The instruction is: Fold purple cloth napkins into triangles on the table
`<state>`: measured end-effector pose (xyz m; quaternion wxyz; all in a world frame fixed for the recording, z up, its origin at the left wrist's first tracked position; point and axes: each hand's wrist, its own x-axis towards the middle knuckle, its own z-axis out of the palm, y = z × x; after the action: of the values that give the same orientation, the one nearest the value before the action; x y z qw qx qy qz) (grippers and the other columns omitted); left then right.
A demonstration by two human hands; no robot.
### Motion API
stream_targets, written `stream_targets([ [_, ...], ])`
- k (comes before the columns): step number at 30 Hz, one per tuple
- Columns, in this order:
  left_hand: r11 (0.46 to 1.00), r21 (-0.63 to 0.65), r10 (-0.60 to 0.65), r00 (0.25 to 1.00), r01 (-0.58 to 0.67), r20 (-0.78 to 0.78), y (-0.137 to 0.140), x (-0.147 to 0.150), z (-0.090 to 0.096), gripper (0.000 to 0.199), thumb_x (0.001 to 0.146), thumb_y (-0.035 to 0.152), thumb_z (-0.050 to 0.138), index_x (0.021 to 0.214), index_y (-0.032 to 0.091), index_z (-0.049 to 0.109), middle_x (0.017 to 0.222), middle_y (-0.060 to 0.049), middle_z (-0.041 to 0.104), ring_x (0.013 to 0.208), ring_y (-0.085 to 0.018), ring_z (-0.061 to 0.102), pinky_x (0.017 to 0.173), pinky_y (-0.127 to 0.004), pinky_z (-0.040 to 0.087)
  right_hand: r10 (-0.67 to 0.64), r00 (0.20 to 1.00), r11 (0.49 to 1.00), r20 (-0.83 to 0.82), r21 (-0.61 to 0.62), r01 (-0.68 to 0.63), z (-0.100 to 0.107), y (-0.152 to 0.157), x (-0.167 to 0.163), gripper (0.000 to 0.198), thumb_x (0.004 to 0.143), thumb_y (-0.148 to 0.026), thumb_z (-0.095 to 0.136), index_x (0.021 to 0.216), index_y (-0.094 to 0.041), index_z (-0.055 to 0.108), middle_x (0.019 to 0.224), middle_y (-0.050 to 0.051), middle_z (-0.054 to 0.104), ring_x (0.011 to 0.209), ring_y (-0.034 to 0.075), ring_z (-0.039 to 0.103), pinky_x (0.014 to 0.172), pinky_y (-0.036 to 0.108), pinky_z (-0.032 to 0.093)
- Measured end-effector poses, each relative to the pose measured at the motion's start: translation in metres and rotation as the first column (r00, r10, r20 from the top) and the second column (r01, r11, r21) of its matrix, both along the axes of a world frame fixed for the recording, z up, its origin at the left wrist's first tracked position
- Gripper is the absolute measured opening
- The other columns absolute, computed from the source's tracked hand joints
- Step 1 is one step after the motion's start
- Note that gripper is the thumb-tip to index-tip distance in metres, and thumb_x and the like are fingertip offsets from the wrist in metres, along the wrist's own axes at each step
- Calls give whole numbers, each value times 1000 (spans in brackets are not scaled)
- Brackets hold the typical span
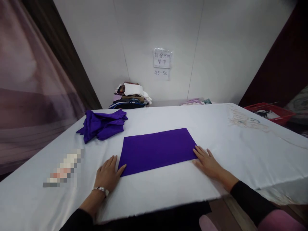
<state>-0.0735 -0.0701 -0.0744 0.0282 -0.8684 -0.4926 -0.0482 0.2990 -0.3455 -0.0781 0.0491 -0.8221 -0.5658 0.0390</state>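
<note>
A purple cloth (158, 150), folded into a flat rectangle, lies in front of me on a white-covered table (168, 186). My left hand (108, 173), with a silver bracelet at the wrist, rests at the cloth's near left corner, its thumb on the edge. At the near right corner, my right hand (207, 162) lies flat with fingertips touching the cloth. Both hands have their fingers stretched out and grip nothing. Behind the left hand sits a crumpled heap of purple cloth (103, 125).
A pixelated, blurred-out item (64, 168) lies on the table at left. Beyond the far edge are a stack of folded fabrics (131, 94) and some pale purple cloth (193, 101). A red basket (280, 119) stands at far right. Handwritten paper signs (162, 59) hang on the wall.
</note>
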Motion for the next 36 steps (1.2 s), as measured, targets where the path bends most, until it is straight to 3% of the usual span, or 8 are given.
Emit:
stream_targets([
  [4,1000,-25,3,999,-2,45,-2,16,16,61,84,47,36,130,8,40,113,-15,59,107,-28,51,92,-36,39,145,989,989,-32,43,-143,9,25,-25,64,89,-56,25,142,-20,23,148,9,20,136,24,14,109,50,10],
  [9,992,-89,92,993,-85,73,-2,30,20,56,85,43,38,132,12,36,117,-15,53,103,-27,54,79,-37,46,351,928,936,-127,68,-345,15,68,-70,67,87,-59,27,142,-21,20,148,8,18,137,25,11,109,49,5],
  [14,988,-83,135,985,-127,103,-6,24,19,56,85,43,39,131,13,36,120,-15,50,100,-27,56,77,-37,47,370,903,927,-220,17,-376,8,77,-83,69,87,-61,26,143,-21,19,149,8,14,137,25,8,109,48,1],
  [18,999,-6,-30,988,31,153,-6,39,21,52,85,41,43,127,12,43,127,-14,49,113,-25,49,91,-36,42,360,895,929,-263,13,-370,11,79,-81,69,87,-61,25,143,-21,19,149,8,13,137,24,8,109,47,1],
  [24,949,-22,-311,945,314,101,12,113,18,46,89,39,37,128,16,45,140,-11,38,128,-24,34,104,-43,27,409,889,912,-208,111,-394,33,129,-83,71,87,-62,24,143,-19,20,149,9,16,137,24,8,109,47,2],
  [27,941,-69,-330,943,332,40,24,142,14,50,89,45,35,131,18,43,144,-10,32,133,-25,25,106,-48,20,372,911,928,-179,110,-357,33,167,-82,72,87,-61,25,141,-14,24,148,13,19,137,26,11,108,49,5],
  [31,946,-160,-283,959,280,3,39,155,3,63,86,58,28,137,20,34,148,-8,23,136,-27,16,106,-53,13,343,921,939,-183,63,-338,16,207,-71,71,87,-60,24,140,-12,26,148,14,20,136,26,12,108,50,6],
  [36,948,-179,-264,964,264,24,50,151,-10,70,85,63,19,140,21,28,149,-6,19,137,-27,12,106,-55,10,237,958,971,-162,10,-239,-1,212,-13,69,87,-61,21,141,-17,26,149,9,18,137,23,11,108,49,5],
])
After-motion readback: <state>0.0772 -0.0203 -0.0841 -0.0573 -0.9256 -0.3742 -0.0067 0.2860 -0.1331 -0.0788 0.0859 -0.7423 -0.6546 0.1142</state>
